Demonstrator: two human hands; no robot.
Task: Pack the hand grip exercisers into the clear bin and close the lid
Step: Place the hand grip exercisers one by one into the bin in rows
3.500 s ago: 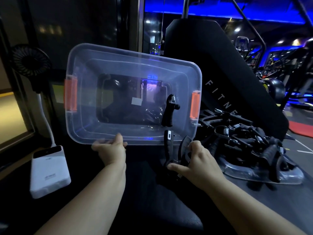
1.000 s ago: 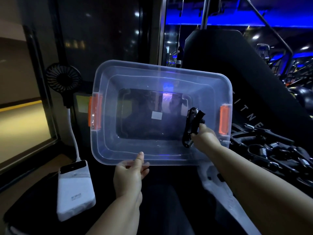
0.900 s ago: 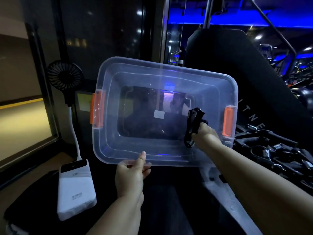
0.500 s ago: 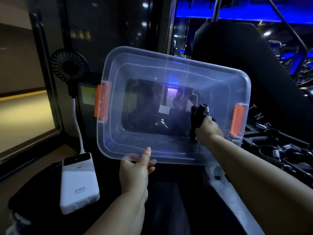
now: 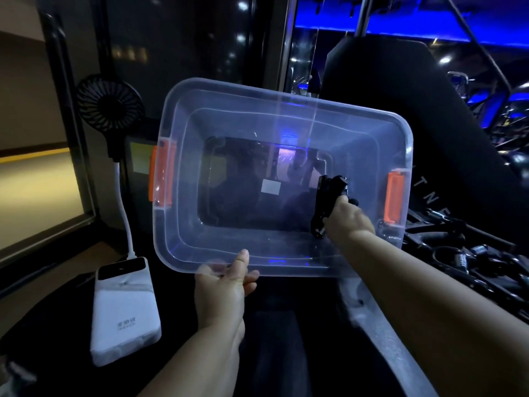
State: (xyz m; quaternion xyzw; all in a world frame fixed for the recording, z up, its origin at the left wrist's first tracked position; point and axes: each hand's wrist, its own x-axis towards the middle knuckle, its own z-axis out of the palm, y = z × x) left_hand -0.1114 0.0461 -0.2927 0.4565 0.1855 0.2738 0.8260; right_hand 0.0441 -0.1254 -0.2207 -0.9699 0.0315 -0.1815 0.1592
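The left hand (image 5: pixel 223 285) pinches the near rim of the clear bin (image 5: pixel 286 94), which is tilted with its opening toward the person. The right hand (image 5: pixel 347 222) grips a black hand grip exerciser (image 5: pixel 326 196) inside the bin, near the right orange latch (image 5: pixel 395 197). More exercisers (image 5: pixel 469 259) lie to the right.
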